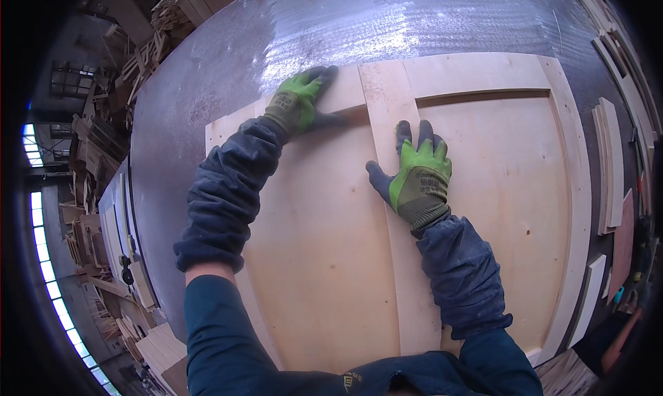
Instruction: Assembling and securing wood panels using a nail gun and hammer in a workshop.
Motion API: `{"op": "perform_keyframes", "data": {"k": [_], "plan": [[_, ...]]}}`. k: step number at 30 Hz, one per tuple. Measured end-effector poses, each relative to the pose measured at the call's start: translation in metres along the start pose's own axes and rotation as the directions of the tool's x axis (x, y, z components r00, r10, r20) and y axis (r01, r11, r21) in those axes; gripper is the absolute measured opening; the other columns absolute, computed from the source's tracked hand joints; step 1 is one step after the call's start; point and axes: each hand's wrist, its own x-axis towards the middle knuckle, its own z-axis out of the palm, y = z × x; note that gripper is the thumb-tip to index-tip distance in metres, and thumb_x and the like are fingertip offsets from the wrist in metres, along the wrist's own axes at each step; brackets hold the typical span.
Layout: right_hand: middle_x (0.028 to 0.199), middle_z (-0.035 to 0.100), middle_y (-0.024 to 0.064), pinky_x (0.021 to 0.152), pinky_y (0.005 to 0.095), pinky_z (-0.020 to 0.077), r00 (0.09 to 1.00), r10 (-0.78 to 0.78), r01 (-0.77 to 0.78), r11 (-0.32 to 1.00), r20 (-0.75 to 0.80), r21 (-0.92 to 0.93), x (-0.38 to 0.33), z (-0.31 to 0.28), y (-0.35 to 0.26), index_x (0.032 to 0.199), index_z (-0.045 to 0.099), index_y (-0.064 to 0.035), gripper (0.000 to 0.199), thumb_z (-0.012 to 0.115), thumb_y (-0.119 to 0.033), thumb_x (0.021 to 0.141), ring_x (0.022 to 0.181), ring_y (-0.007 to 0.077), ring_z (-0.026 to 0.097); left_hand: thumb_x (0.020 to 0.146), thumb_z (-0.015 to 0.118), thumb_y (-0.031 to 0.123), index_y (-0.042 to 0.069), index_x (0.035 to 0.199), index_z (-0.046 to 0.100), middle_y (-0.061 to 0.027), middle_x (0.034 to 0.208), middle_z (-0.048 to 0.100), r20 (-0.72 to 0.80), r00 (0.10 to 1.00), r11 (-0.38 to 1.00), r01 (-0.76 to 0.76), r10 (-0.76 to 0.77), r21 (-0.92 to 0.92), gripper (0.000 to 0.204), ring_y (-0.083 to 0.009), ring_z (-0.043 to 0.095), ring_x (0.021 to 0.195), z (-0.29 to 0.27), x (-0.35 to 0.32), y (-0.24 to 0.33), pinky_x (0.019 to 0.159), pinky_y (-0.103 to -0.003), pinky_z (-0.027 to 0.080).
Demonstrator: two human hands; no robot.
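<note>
A large pale plywood panel (324, 244) lies flat on a dark grey worktable (207, 78). Wooden slats frame its far and right edges, and one slat (387, 106) runs down its middle. My left hand (301, 102), in a green and dark glove, presses flat on the far slat near the panel's upper left. My right hand (416, 171), gloved the same way, lies flat with fingers spread on the middle slat. Neither hand grips anything. Both forearms wear dark blue sleeve covers.
Loose wooden strips (609, 161) and small boards lie along the table's right edge. Stacks of cut wood and scrap (148, 44) pile up beyond the table at the upper left. More boards (162, 351) sit low on the left beside a row of windows.
</note>
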Motion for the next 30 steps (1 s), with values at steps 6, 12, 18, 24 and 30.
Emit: {"op": "perform_keyframes", "data": {"k": [6,12,18,24,30], "plan": [[0.172,0.064,0.0326,0.115,0.0651,0.0576,0.988,-0.118,0.114,0.993,-0.104,-0.043,-0.011,0.01,0.004,0.168,0.074,-0.0062,0.081,0.087,-0.058,0.106,0.152,0.0523,0.064,0.127,0.064,0.04,0.009,0.175,0.071,-0.025,0.174,0.071,-0.151,0.984,0.979,-0.122,0.097,-0.163,0.057,-0.0458,0.069,0.156,0.022,-0.015,-0.025,0.134,-0.054,0.056],[0.145,0.083,0.0281,0.11,0.0615,0.065,0.814,-0.282,0.339,0.94,-0.508,0.022,0.105,-0.043,-0.017,0.145,0.085,-0.0033,0.045,0.081,-0.037,0.115,0.136,0.0498,0.077,0.125,0.061,0.039,0.004,0.118,0.088,-0.0259,0.12,0.087,-0.361,0.861,0.932,0.355,-0.358,-0.077,0.045,-0.0508,0.08,0.117,0.052,-0.021,-0.052,0.11,-0.061,0.061],[0.141,0.084,0.0343,0.118,0.0606,0.0631,0.347,-0.482,0.489,0.825,-0.805,-0.283,0.28,-0.09,-0.118,0.147,0.08,0.0044,0.045,0.068,-0.031,0.121,0.131,0.0538,0.08,0.124,0.064,0.039,0.002,0.114,0.088,-0.026,0.119,0.086,-0.351,0.855,0.924,0.364,-0.382,-0.117,0.046,-0.0493,0.081,0.116,0.06,-0.019,-0.04,0.11,-0.061,0.061],[0.182,0.064,0.0299,0.143,0.0703,0.0405,0.885,-0.365,0.368,0.929,-0.29,-0.048,0.232,0.144,-0.103,0.182,0.061,-0.005,0.079,0.045,-0.062,0.129,0.17,0.0514,0.059,0.124,0.064,0.036,0.007,0.126,0.089,-0.0224,0.115,0.089,-0.459,0.789,0.907,0.408,-0.407,-0.104,0.038,-0.0468,0.083,0.111,0.059,-0.043,-0.037,0.105,-0.062,0.062],[0.171,0.075,0.0241,0.133,0.0607,0.0541,0.954,-0.282,0.267,0.954,-0.104,-0.133,0.274,0.09,-0.118,0.176,0.068,-0.0113,0.068,0.048,-0.058,0.13,0.159,0.0455,0.069,0.112,0.077,0.035,0.013,0.132,0.084,-0.0184,0.129,0.087,-0.413,0.827,0.924,0.349,-0.382,-0.156,0.031,-0.0412,0.08,0.129,0.001,-0.024,-0.052,0.122,-0.059,0.055]]}}
